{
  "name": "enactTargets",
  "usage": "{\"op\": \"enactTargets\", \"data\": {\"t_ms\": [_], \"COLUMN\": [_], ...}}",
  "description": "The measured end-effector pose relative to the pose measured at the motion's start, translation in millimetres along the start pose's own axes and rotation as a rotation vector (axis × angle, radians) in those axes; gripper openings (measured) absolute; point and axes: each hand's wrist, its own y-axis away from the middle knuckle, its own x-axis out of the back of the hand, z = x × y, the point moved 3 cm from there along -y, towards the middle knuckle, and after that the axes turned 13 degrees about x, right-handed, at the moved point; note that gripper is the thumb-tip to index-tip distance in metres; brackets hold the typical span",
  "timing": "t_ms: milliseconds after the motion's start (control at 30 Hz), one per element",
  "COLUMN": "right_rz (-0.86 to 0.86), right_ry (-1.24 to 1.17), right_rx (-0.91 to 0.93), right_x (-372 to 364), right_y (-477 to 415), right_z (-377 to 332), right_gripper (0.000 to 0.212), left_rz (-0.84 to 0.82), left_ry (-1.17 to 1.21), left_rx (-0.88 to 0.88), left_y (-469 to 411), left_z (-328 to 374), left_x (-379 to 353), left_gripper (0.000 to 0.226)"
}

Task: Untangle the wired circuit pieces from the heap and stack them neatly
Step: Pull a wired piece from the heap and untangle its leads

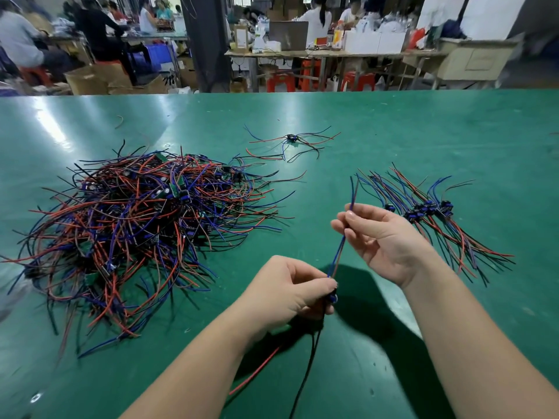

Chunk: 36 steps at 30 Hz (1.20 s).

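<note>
We hold one wired piece (338, 252) at six o'clock: left hand (290, 294) grips its small blue component (333, 298), right hand (384, 237) pinches two thin smooth wires (351, 193). One tangled heap (136, 225) lies at ten o'clock, one aligned stack (429, 213) at two o'clock.

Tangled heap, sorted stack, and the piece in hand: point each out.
tangled heap (136, 219), head view, middle of the wire mass.
sorted stack (425, 207), head view, on the clustered boards.
held piece (339, 251), head view, its taut blue wire.

green table (393, 122) | dark pillar (205, 40) | red stools (281, 80) | cardboard boxes (90, 80)
</note>
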Motion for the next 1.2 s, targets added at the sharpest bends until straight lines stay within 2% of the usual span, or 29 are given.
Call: {"op": "enactTargets", "data": {"t_ms": [133,233,300,500,733,933,1067,1200], "right_rz": [-0.079,-0.061,0.001,0.09,0.117,0.149,0.146,0.15], "right_ry": [0.086,0.326,0.398,0.286,0.24,0.318,0.432,0.408], "right_rx": [0.023,0.056,0.084,0.056,0.151,0.231,0.268,0.232], "right_x": [8.8,16.1,22.5,31.6,30.8,28.5,25.3,24.7], "right_y": [-2.2,-5.2,-8.2,-12.3,-12.0,-11.5,-11.1,-8.7], "right_z": [-6.3,-9.1,-11.7,-14.0,-20.0,-19.3,-17.1,-16.4], "right_gripper": [0.006,0.014,0.019,0.007,0.014,0.028,0.028,0.027], "left_rz": [-0.06,-0.039,-0.008,0.023,0.022,-0.016,-0.034,-0.035], "left_ry": [0.027,-0.022,-0.066,-0.103,-0.099,-0.03,-0.012,-0.03], "left_rx": [-0.003,0.033,0.038,0.011,0.006,0.01,0.005,0.013], "left_y": [2.3,1.3,-0.5,-2.1,-2.9,-1.4,1.1,2.8], "left_z": [2.4,-2.2,-4.1,-3.0,-3.0,-1.9,0.7,1.5], "left_x": [-0.3,-1.1,-1.6,-2.4,-2.0,-4.9,-8.1,-9.1], "left_gripper": [0.018,0.017,0.016,0.017,0.016,0.011,0.008,0.006]}}
